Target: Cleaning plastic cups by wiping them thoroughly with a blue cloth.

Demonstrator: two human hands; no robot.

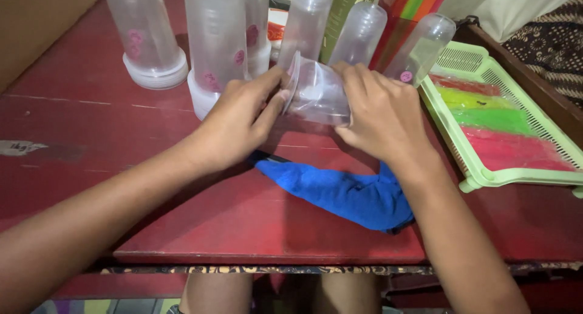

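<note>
Soft, fairly even indoor light falls from above and ahead, leaving faint shadows under the forearms on the red table. Pale sheen glints on the clear plastic cup and the stacked cups behind. Focus is fair at centre; the edges bend slightly and soften.

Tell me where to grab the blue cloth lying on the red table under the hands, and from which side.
Take the blue cloth at its thick bunched end near the table's front edge, coming from above on the right. That end is piled into folds to pinch; the far end tapers flat and lies under the left hand. Both hands hold the clear cup.
</note>
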